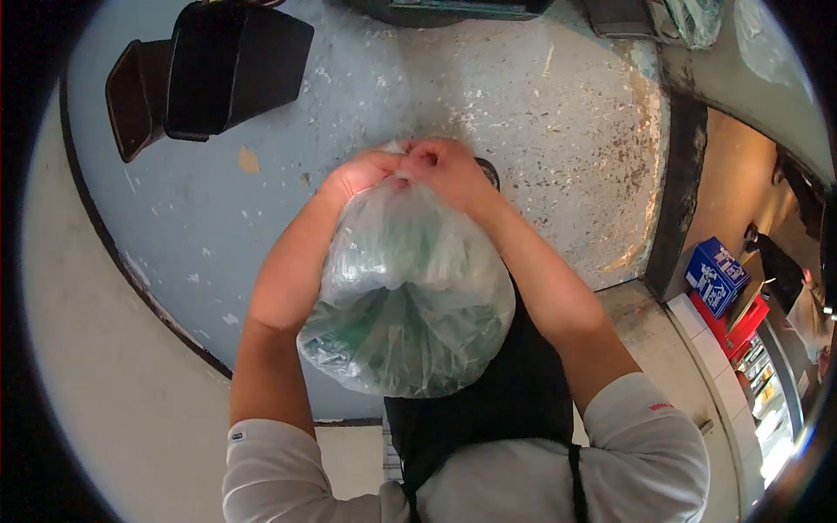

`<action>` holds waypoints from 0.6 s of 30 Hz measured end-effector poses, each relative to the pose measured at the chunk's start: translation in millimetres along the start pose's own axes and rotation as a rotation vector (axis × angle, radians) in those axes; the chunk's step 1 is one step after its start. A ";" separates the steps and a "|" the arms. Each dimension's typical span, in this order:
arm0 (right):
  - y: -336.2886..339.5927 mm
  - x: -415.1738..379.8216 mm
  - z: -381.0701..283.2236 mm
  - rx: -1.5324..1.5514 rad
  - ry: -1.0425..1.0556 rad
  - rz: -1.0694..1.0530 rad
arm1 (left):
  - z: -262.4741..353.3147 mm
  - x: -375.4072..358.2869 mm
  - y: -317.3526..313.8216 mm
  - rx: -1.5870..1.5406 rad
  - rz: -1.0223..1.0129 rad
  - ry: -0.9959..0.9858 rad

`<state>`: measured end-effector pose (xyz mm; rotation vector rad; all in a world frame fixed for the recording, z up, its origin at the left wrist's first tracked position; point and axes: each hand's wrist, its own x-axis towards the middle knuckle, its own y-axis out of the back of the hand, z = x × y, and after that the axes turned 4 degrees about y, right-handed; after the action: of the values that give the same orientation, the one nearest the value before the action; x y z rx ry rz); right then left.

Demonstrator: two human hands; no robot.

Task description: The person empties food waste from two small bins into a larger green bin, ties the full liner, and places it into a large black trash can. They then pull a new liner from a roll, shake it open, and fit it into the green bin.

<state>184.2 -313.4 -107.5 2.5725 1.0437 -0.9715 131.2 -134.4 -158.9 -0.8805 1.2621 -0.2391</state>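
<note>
A puffed-out clear plastic bag (pixel 405 296) with a greenish tint hangs in front of my body, its gathered neck at the top between my hands. My left hand (pixel 366 172) grips the neck from the left side, fingers closed. From the right, my right hand (pixel 445 172) pinches the same gathered plastic, its thumb and forefinger curled together. Both hands meet at the neck, and the fingertips are partly hidden behind the plastic. Folds run down the bag toward its creased bottom, which overlaps my black apron (pixel 532 375).
Two dark bins (pixel 235 70) stand at the upper left on the worn grey-blue floor (pixel 540 113). Another dark container (pixel 453 9) sits at the top edge. At the right, beyond a dark door frame (pixel 684 183), are a blue box (pixel 717 275) and a red crate (pixel 741 327).
</note>
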 end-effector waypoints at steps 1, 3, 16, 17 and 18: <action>-2.3 -12.0 -7.1 -0.187 0.123 -0.067 | 2.8 -5.1 -6.8 0.060 -0.060 -0.063; -1.3 -22.6 -5.2 -0.388 0.342 -0.072 | 2.6 -10.8 -8.4 0.121 -0.102 -0.122; 15.7 -4.1 47.1 0.287 -0.141 -0.131 | 7.6 -18.8 -27.3 1.227 0.382 -0.480; 13.5 -2.7 51.4 0.448 -0.198 -0.092 | 7.5 -19.5 -29.1 1.276 0.418 -0.561; 10.1 -0.8 52.6 0.407 -0.136 -0.091 | 5.6 -18.5 -27.2 1.332 0.438 -0.679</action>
<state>164.3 -342.5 -147.7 2.7336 1.0214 -1.4975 138.3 -138.7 -126.6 0.4574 0.4094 -0.3191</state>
